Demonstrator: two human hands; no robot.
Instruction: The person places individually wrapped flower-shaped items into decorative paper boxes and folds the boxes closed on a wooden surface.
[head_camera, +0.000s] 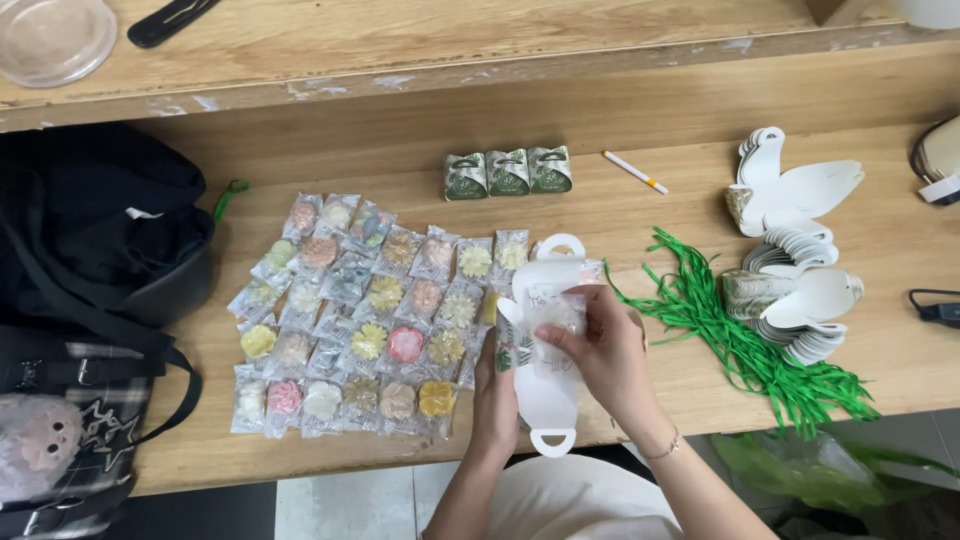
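My left hand (494, 392) supports a flat white cardboard box blank (547, 385) with loop handles at both ends, held over the front of the wooden table (640, 215). My right hand (598, 345) pinches a small clear-wrapped sweet (560, 316) and presses it against the middle of the blank. Just to the left lie several rows of flower-shaped sweets in clear wrappers (365, 315), in pink, yellow, green and white. Three folded green-patterned small boxes (508, 172) stand in a row at the back.
A pile of green ribbon strips (745, 345) lies to the right, beside two stacks of flat white box blanks (795, 255). A white pen (635, 172) lies at the back. Black bags (95, 270) fill the left. A raised shelf (450, 40) carries a clear lid.
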